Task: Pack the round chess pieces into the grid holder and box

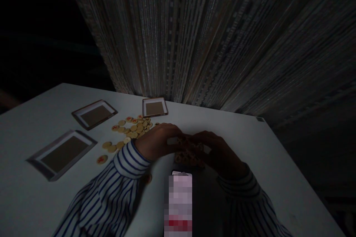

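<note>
My left hand [160, 140] and my right hand [221, 152] meet at the fingertips over a block of round xiangqi pieces [185, 159] set close together in rows. The fingers of both hands are bent inward and pinched. In the dim light I cannot make out what lies between them. Beyond my left wrist, loose xiangqi pieces [134, 134] are scattered and partly heaped, some showing red or black characters. One red-marked piece [102, 159] lies apart, left of my striped sleeve. My hands hide part of the block.
A white table [222, 118] carries three shallow rectangular trays or lids with brown insides: one at the left front [57, 176], one behind it [80, 122], and one at the back [155, 116]. A phone [180, 203] with a blurred bright screen is nearest me. A string curtain [178, 44] hangs behind.
</note>
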`<state>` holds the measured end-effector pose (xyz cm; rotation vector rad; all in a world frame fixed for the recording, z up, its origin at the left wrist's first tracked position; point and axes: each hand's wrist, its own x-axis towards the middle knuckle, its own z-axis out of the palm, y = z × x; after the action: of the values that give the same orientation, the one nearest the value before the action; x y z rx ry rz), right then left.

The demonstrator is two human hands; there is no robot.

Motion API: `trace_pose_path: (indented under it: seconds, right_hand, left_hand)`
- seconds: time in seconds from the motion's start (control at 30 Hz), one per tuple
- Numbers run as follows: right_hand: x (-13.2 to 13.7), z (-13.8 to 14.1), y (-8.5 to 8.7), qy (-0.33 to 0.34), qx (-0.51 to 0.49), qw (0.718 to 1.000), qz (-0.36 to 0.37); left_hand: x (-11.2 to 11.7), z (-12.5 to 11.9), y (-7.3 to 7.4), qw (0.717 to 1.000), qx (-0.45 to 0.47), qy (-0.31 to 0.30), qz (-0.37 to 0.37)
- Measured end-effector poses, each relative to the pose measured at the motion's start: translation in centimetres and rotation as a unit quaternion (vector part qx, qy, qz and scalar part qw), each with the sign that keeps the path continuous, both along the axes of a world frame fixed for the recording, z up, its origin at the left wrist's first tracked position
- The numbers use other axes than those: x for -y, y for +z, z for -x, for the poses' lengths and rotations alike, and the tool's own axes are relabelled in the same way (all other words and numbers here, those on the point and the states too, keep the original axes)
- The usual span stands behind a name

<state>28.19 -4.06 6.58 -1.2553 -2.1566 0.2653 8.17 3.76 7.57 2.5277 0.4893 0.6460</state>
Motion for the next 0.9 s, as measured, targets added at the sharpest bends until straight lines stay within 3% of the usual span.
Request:
trace_pose_path:
  seconds: [0.6,0.9]
  right_hand:
    - [0.0,0.4,0.3,0.003,0.010,1.000,-0.019]
    - [-0.5,0.7,-0.5,0.015,0.081,0.996,-0.019]
  left_hand:
    - [-0.1,0.2,-0.1,1.000,-0.020,-0.012,0.016]
    - [-0.3,-0.3,-1.1,0.994,-0.112,0.002,-0.010]
